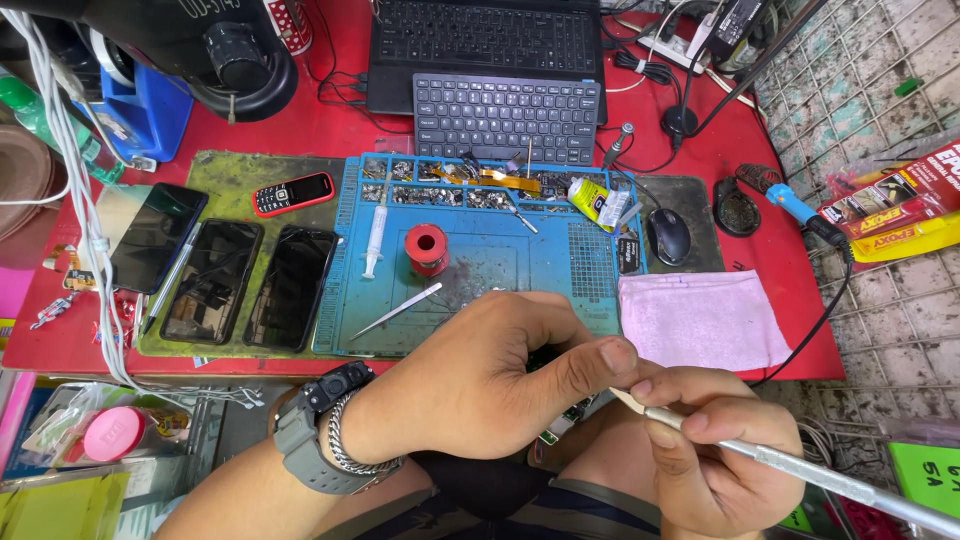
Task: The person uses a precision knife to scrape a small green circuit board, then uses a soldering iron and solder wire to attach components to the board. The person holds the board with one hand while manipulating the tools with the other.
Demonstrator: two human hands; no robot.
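Note:
My left hand (490,375) is curled over a small green circuit board (562,423), of which only a corner shows below the thumb. A grey watch and a metal bracelet are on that wrist. My right hand (705,445) grips a long silver metal tool (800,472) whose flat tip meets the left thumb. Both hands hover over my lap, just in front of the red table's (330,130) near edge. Most of the board is hidden by the fingers.
A blue work mat (560,260) holds tweezers (397,311), a syringe (374,240), a red solder spool (427,248) and trays of small parts. Three dark phones (212,280) lie left, a pink cloth (698,318), mouse (668,236) and soldering iron (795,208) right, a keyboard (506,118) behind.

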